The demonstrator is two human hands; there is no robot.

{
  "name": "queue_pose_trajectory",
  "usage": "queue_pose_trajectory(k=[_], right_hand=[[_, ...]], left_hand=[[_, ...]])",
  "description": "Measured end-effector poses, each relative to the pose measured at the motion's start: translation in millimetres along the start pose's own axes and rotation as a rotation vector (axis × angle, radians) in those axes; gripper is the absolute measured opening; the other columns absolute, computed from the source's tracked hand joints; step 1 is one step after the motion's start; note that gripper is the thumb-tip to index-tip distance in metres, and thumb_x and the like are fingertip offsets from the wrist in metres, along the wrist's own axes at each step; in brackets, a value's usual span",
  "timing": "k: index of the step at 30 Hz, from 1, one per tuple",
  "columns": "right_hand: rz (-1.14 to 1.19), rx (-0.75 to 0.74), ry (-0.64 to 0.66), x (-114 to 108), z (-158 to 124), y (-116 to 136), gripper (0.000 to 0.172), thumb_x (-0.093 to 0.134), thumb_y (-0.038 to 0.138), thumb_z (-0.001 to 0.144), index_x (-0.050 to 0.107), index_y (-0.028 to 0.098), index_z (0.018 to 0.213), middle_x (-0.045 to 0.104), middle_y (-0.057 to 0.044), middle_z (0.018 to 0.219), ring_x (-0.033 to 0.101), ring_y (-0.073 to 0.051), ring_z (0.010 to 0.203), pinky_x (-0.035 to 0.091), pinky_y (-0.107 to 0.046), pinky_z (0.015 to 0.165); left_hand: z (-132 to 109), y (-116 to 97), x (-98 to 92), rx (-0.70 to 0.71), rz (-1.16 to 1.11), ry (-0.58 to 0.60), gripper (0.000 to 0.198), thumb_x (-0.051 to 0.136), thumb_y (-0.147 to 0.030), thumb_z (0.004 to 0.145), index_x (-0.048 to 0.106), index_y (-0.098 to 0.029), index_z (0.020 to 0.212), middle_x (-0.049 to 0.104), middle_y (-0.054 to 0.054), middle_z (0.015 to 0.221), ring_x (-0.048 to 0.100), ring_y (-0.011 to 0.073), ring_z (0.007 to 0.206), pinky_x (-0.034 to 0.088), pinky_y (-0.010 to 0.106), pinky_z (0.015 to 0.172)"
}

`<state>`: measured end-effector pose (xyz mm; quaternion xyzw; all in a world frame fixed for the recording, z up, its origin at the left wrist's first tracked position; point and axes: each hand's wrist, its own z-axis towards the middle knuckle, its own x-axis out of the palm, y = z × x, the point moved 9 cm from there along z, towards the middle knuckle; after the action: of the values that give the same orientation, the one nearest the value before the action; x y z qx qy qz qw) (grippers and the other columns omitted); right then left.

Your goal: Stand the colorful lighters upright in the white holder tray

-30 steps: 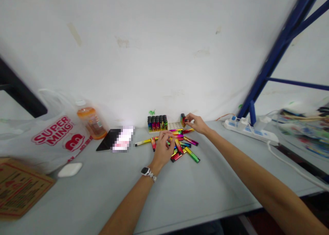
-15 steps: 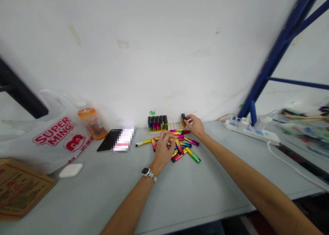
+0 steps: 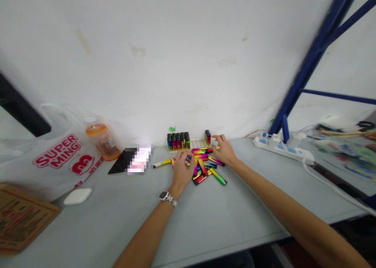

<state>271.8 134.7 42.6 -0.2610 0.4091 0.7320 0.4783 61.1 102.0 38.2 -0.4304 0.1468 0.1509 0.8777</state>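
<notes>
Shiny multicoloured lighters (image 3: 202,168) lie in a loose pile on the table. Behind them is a pale tray (image 3: 197,144) with round holes. Several rows of upright lighters (image 3: 178,141) fill its left part, and a few lighters (image 3: 208,137) stand at its right end. My left hand (image 3: 183,168), a watch on its wrist, rests over the pile's left side with curled fingers; whatever is between them is hidden. Just right of the standing lighters, my right hand (image 3: 224,150) has its fingers apart and holds nothing I can see.
A white power strip (image 3: 283,150) with a cable lies to the right by a blue metal frame (image 3: 305,64). On the left are a tablet (image 3: 123,161), an orange bottle (image 3: 102,141), a plastic bag (image 3: 58,162), a white case (image 3: 78,196) and a cardboard box (image 3: 26,221).
My right hand has let go of the lighter at the tray's right end and drawn slightly away from it, fingers spreading. My left hand has shifted slightly over the pile.
</notes>
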Motion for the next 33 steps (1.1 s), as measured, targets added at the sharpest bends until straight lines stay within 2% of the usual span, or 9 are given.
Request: queue_pose_trajectory(k=[2,5,11,14,20,25,28,30,33], right_hand=[[0.003,0.038,0.132,4.6,-13.3,-0.4,0.026,0.054,0.027,0.086,0.065,0.018,0.109,0.060,-0.009,0.108,0.061,-0.019,0.091,0.043,-0.029,0.082],[-0.050,0.071,0.336,9.1,-34.7,-1.3,0.019,0.060,0.035,0.083,0.067,0.018,0.091,0.064,-0.008,0.097,0.061,-0.020,0.088,0.041,-0.028,0.076],[-0.165,0.128,0.426,1.3,-55.2,-13.0,0.022,0.060,0.038,0.083,0.065,0.018,0.089,0.066,-0.010,0.094,0.060,-0.021,0.081,0.035,-0.028,0.067],[-0.101,0.142,0.390,0.7,-58.2,-14.6,0.019,0.063,0.036,0.082,0.064,0.018,0.086,0.067,-0.008,0.088,0.058,-0.018,0.076,0.034,-0.027,0.063],[0.246,0.146,0.157,-12.3,-55.4,-3.2,0.015,0.062,0.033,0.084,0.065,0.019,0.089,0.063,0.000,0.071,0.055,-0.015,0.065,0.038,-0.026,0.062],[0.581,0.040,-0.080,-27.3,-47.7,24.6,0.021,0.064,0.040,0.083,0.065,0.020,0.089,0.064,-0.003,0.086,0.059,-0.018,0.082,0.045,-0.029,0.070],[0.859,0.079,-0.088,-18.7,-44.7,42.2,0.025,0.061,0.045,0.086,0.059,0.021,0.091,0.064,-0.004,0.092,0.060,-0.017,0.085,0.048,-0.029,0.072],[1.079,0.099,-0.036,-7.2,-42.8,59.4,0.026,0.058,0.046,0.088,0.052,0.022,0.096,0.064,-0.001,0.084,0.061,-0.015,0.077,0.050,-0.029,0.072],[1.298,0.185,0.066,14.9,-40.8,83.4,0.031,0.060,0.048,0.086,0.044,0.026,0.099,0.060,0.006,0.072,0.057,-0.012,0.059,0.048,-0.023,0.055]], left_hand=[[-1.8,-3.9,5.3,0.033,-0.008,0.031,0.009,0.053,-0.016,0.088,0.061,-0.019,0.089,0.057,0.005,0.103,0.058,0.0121,0.075,0.049,0.024,0.061],[-6.5,-17.2,17.4,0.096,-0.006,0.117,0.010,0.052,-0.015,0.089,0.061,-0.020,0.091,0.057,0.005,0.104,0.059,0.0141,0.083,0.052,0.027,0.071],[-13.2,-47.1,28.7,0.210,0.045,0.206,0.012,0.052,-0.013,0.089,0.061,-0.020,0.092,0.058,0.006,0.103,0.058,0.0196,0.101,0.049,0.036,0.092],[-13.4,-50.3,30.0,0.235,0.071,0.224,0.012,0.052,-0.012,0.089,0.061,-0.020,0.092,0.058,0.006,0.102,0.057,0.0207,0.102,0.048,0.038,0.094],[-13.7,-48.1,31.8,0.243,0.070,0.234,0.011,0.051,-0.014,0.090,0.060,-0.020,0.093,0.058,0.007,0.104,0.057,0.0215,0.104,0.047,0.040,0.095],[-12.4,-48.2,23.5,0.244,0.006,0.156,0.013,0.052,-0.012,0.089,0.060,-0.020,0.095,0.058,0.007,0.104,0.056,0.0206,0.105,0.047,0.038,0.096],[-9.1,-46.3,7.4,0.237,-0.044,0.026,0.013,0.051,-0.012,0.090,0.060,-0.020,0.094,0.060,0.006,0.100,0.057,0.0196,0.101,0.049,0.036,0.091],[-6.7,-43.5,-4.3,0.217,-0.064,-0.064,0.011,0.051,-0.014,0.091,0.060,-0.020,0.094,0.060,0.006,0.099,0.058,0.0190,0.099,0.050,0.033,0.085],[-3.8,-38.7,-18.0,0.172,-0.095,-0.163,0.009,0.051,-0.019,0.093,0.061,-0.020,0.093,0.059,0.006,0.100,0.058,0.0183,0.097,0.051,0.029,0.077]])
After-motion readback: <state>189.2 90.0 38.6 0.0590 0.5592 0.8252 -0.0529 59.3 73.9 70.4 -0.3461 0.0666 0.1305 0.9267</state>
